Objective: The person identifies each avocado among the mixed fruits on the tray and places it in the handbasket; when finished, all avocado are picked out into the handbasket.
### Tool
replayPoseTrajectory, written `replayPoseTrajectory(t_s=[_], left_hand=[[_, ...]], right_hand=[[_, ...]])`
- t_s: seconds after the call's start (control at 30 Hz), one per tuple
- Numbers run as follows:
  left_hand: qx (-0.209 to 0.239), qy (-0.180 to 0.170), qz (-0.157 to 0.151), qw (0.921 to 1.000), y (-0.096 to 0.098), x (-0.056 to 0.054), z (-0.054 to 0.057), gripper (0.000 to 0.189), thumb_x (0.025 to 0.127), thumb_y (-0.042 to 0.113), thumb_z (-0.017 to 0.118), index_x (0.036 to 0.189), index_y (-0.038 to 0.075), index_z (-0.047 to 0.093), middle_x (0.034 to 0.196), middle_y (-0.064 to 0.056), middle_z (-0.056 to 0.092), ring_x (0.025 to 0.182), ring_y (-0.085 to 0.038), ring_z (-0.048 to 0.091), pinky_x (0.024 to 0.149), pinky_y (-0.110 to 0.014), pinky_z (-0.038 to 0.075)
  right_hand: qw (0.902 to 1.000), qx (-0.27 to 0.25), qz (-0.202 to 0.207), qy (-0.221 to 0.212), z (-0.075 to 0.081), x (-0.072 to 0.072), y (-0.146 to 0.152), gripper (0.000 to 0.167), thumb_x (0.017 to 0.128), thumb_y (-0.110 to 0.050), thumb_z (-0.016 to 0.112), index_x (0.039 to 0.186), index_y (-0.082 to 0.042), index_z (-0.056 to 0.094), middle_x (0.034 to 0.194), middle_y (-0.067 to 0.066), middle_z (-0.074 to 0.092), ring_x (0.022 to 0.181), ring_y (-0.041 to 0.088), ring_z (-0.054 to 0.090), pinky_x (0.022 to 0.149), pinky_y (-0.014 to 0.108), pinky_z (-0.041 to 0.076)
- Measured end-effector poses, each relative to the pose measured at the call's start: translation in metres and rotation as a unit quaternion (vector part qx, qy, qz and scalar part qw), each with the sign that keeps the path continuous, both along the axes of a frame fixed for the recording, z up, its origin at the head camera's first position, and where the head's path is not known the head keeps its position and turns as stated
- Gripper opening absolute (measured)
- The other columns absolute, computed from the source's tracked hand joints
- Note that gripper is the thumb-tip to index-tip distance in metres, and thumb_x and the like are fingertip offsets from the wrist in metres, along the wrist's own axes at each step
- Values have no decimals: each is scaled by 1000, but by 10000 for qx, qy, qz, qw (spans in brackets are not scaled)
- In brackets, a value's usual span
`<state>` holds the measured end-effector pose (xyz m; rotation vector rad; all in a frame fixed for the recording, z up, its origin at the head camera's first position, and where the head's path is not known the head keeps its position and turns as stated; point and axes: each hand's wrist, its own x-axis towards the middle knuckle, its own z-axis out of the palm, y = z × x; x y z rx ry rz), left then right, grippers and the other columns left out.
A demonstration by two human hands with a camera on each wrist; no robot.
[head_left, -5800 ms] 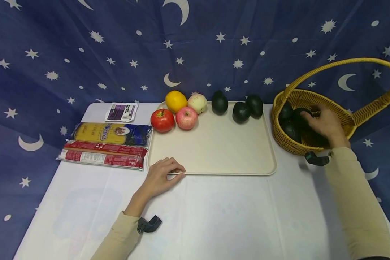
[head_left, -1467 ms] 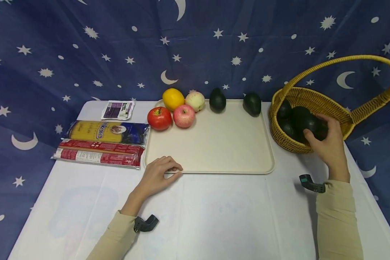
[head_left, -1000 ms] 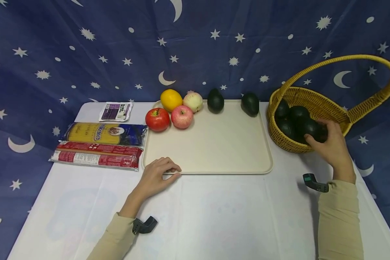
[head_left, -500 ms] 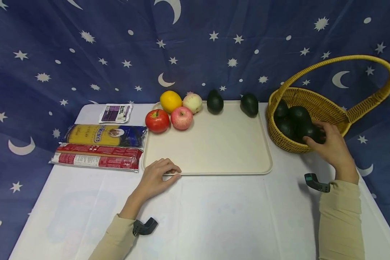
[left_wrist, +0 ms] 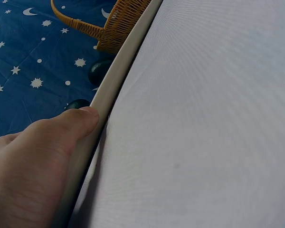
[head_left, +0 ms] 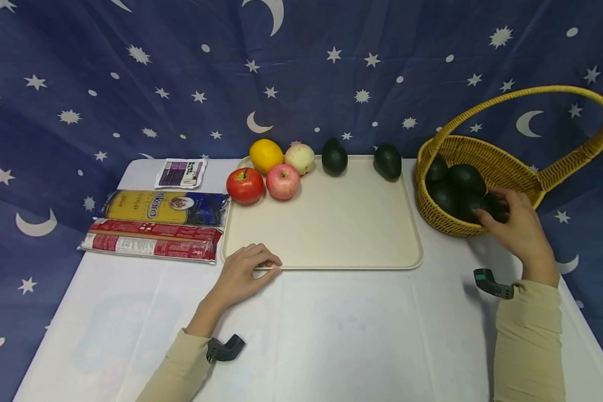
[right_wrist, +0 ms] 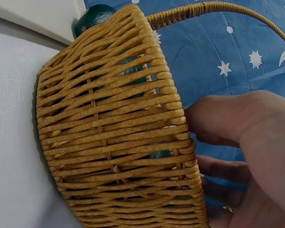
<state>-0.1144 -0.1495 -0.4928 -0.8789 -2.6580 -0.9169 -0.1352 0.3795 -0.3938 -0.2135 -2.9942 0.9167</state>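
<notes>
In the head view my left hand [head_left: 246, 271] holds the near left edge of a cream tray [head_left: 331, 234]. The thumb [left_wrist: 88, 116] lies along the rim in the left wrist view; the other fingers are mostly hidden there. My right hand [head_left: 517, 223] is over the near right side of a yellow wicker basket [head_left: 447, 223], thumb and fingers spread apart beside a dark green avocado [head_left: 469, 207]. Several more avocados [head_left: 466, 177] lie in the basket. In the right wrist view, wicker hides part of the right fingers [right_wrist: 223, 166]. Two avocados [head_left: 334, 159] sit at the tray's back edge.
A tomato [head_left: 245, 185], a pink apple [head_left: 283, 181], a yellow round fruit [head_left: 266, 156] and a pale fruit [head_left: 300, 158] cluster at the tray's back left. Left of it lie long packets [head_left: 151, 237] and a small pouch [head_left: 181, 173]. The basket's tall handle [head_left: 527, 92] arches up.
One avocado has gone from the tray's back right into the basket. My right hand has lowered it there and eased back to the right off it. The left hand stays at the tray edge.
</notes>
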Motion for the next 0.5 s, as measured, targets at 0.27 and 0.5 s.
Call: replayPoseTrajectory(t_s=[0.27, 0.5], left_hand=[[1, 13, 19, 10000, 0, 0, 0, 10, 82, 33, 72, 90, 29, 69, 85, 19, 60, 77, 1, 53, 68, -23, 41], [49, 53, -11, 10000, 0, 0, -1, 10, 82, 32, 72, 91, 30, 68, 85, 18, 60, 77, 0, 53, 68, -23, 40]], right_hand=[[9979, -73, 51, 642, -1, -3, -11, 58, 94, -31, 52, 142, -5, 34, 133, 26, 38, 120, 43, 37, 95, 62, 34], [9906, -82, 264, 1338, -2, -8, -35, 47, 94, -27, 54, 136, -7, 45, 128, 20, 48, 115, 37, 46, 93, 41, 37]])
